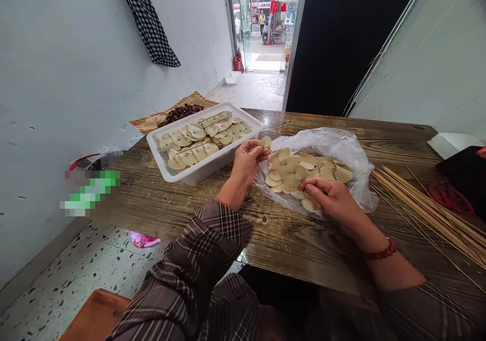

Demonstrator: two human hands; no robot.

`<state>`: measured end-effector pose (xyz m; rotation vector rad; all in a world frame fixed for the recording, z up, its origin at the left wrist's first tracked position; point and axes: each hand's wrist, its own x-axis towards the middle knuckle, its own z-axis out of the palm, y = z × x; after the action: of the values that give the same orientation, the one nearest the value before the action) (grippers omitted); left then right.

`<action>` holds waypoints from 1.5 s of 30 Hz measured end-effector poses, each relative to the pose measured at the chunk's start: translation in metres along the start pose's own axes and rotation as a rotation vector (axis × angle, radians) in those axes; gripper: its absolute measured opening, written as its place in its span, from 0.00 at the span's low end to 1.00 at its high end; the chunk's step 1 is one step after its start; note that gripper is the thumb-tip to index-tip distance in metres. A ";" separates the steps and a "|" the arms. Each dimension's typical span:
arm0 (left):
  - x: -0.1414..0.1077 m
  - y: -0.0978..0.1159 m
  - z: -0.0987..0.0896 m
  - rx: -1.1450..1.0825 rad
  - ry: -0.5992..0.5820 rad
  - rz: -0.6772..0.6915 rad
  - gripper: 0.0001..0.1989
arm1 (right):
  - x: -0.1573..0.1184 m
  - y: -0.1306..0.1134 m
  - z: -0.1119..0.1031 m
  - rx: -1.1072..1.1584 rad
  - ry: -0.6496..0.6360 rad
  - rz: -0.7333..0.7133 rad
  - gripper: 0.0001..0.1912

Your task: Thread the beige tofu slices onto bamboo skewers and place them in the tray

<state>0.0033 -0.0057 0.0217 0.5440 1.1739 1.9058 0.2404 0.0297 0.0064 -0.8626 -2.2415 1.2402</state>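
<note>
Between the thumb and fingers of my left hand (248, 159) is a thin, pale round slice (265, 143), held near the right edge of the white tub. My right hand (329, 197) pinches a thin wooden skewer over the slices, its fingers closed; several slices (290, 171) seem to be threaded on it, though they overlap the heap beneath. That heap of loose slices (342, 173) lies in an open clear plastic bag (329, 137) on the wooden table. The white tub (162, 165) holds several rows of skewered slices (190, 157).
A bundle of wooden skewers (433, 212) lies at the right, beside red-handled scissors (451, 198). Dark brown pieces (184, 112) rest on patterned paper (148, 123) behind the tub. Outside the doorway stands a person in yellow (261, 21).
</note>
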 end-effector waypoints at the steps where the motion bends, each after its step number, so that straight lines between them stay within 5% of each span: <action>1: 0.000 -0.001 0.000 0.014 0.002 0.013 0.09 | 0.000 0.001 0.000 0.002 -0.001 -0.002 0.20; 15: -0.005 -0.003 0.001 0.139 -0.095 0.036 0.11 | 0.000 -0.005 0.000 0.163 -0.033 0.077 0.21; 26: -0.009 -0.001 0.006 -0.132 -0.181 -0.202 0.11 | -0.002 -0.007 0.002 0.385 -0.028 0.190 0.25; 30: -0.015 -0.003 0.010 -0.149 -0.245 -0.226 0.09 | -0.002 -0.004 0.003 0.318 -0.066 0.156 0.24; 38: -0.009 -0.006 0.006 -0.123 -0.160 -0.176 0.06 | 0.000 -0.003 0.006 0.001 0.024 0.014 0.21; 45: -0.008 -0.010 0.005 -0.084 -0.179 -0.187 0.09 | 0.000 -0.005 0.008 -0.052 0.042 -0.024 0.21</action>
<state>0.0158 -0.0073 0.0156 0.5281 0.9890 1.7025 0.2340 0.0237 0.0066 -0.8698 -2.2538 1.1471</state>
